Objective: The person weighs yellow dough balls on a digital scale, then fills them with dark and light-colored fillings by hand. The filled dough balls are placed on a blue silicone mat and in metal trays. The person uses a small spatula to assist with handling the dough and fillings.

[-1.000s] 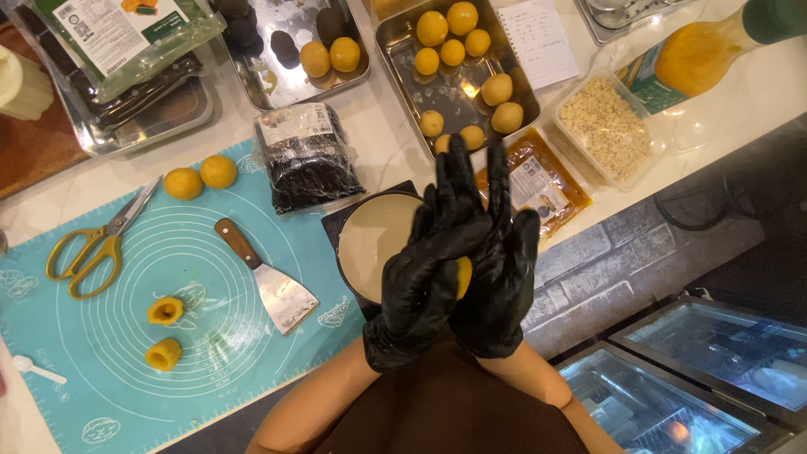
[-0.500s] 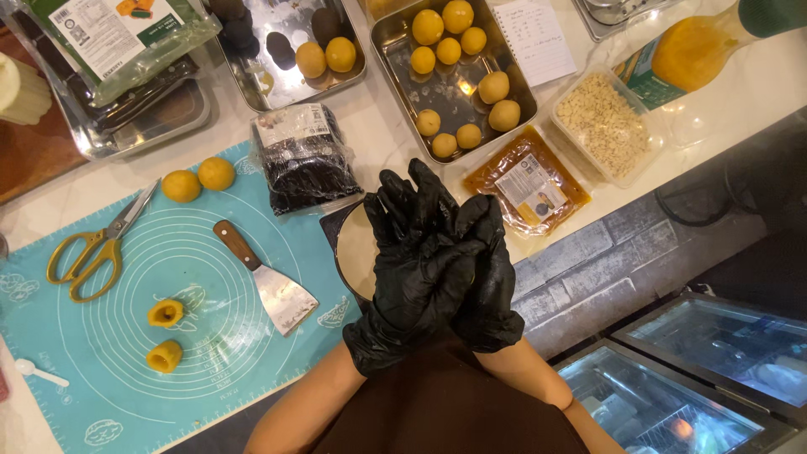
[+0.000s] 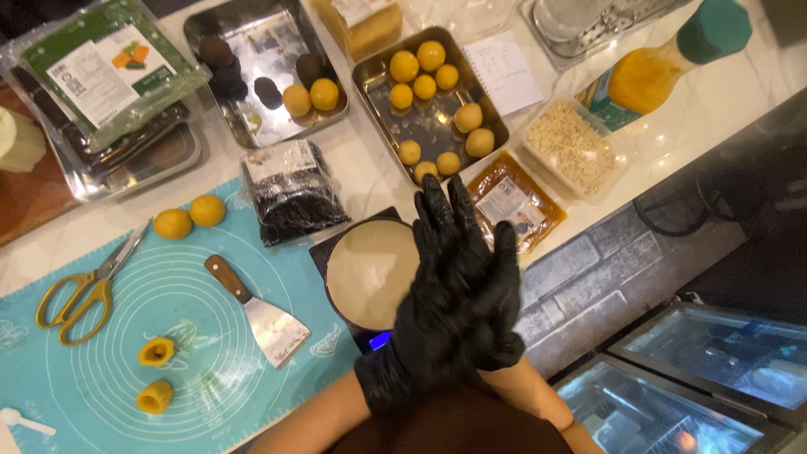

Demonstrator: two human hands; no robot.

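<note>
Both hands (image 3: 458,303) wear glossy black gloves to the wrists; forearms are bare.

Single head-worn view, aimed steeply down from above worktop. Gloved hands (image 3: 458,294) seen close, low of centre; own forearms and torso cut by bottom edge. Teal mat (image 3: 126,336) covered at left, metal trays (image 3: 433,101) along top, counter edge and glass-lidded units (image 3: 714,370) at right. No second view, no overlap shared.
</note>
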